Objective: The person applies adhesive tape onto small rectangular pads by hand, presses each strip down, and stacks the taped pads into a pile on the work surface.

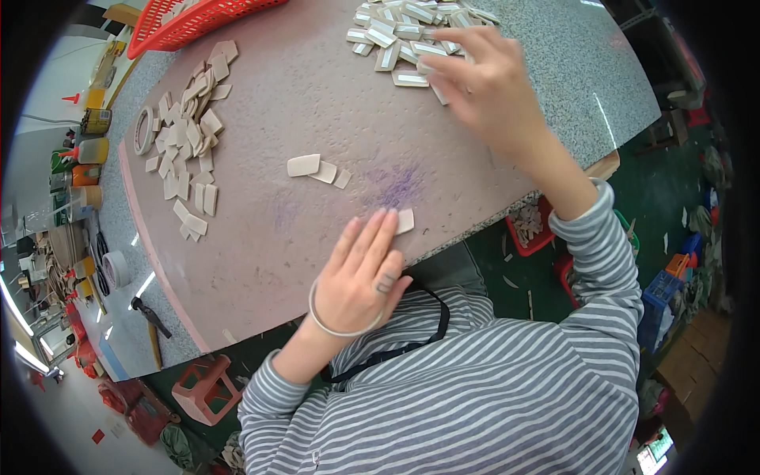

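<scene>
My left hand [356,277] lies on the pinkish board with its fingers stretched out flat. At its fingertips is a small beige rectangular piece [405,222], partly covered by the fingers. My right hand [491,91], slightly blurred, reaches over a pile of beige pieces with white strips [408,32] at the far side. Its fingers are apart, and I see nothing held between them. In the middle of the board, three plain beige pieces [304,165] lie in an overlapping row. Purple scribble marks [396,186] stain the surface between them and my left hand.
Plain beige pieces [186,134] are heaped at the left beside a tape roll [144,131]. A red basket [198,24] stands at the far left. A hammer [150,321] rests near the table's left edge, and a pink stool [206,388] is below it.
</scene>
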Available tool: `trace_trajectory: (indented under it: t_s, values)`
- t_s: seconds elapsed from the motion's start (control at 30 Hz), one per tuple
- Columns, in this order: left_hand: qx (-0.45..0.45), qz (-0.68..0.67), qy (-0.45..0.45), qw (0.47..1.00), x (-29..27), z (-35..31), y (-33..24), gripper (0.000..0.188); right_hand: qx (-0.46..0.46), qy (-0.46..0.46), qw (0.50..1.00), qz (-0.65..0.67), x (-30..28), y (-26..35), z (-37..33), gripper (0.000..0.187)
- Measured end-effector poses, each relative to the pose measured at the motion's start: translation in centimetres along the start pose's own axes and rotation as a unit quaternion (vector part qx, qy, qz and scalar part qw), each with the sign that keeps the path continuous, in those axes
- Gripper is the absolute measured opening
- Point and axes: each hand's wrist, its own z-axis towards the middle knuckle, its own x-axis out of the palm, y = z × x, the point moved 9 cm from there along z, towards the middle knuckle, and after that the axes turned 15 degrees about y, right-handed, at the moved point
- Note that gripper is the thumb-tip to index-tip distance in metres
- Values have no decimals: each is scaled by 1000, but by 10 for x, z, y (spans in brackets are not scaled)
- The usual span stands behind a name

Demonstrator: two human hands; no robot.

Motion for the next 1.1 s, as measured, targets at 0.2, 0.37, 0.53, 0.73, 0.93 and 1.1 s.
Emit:
trace_trajectory:
  t_s: [0.2,0.37,0.53,0.73,0.93,1.1]
  values:
    - [18,-15,-71,997,-17,-4,-7,30,-126,92,967,200,81,134,30,15]
    - [-79,-85,-157,981,-44,-54,44,17,-66,88,931,348,60,84,21,13]
    - [-173,-376,-18,910,-31,-28,89,16,-142,84,957,237,28,89,-39,12]
    - [-124,-269,65,953,-6,20,54,23,-17,140,931,337,17,75,-90,27]
    - [-137,-72,24,988,-18,20,36,20,-100,196,964,147,17,124,-119,49]
    - [-46,55,-40,997,-47,8,30,24,-118,181,972,93,15,131,-115,48]
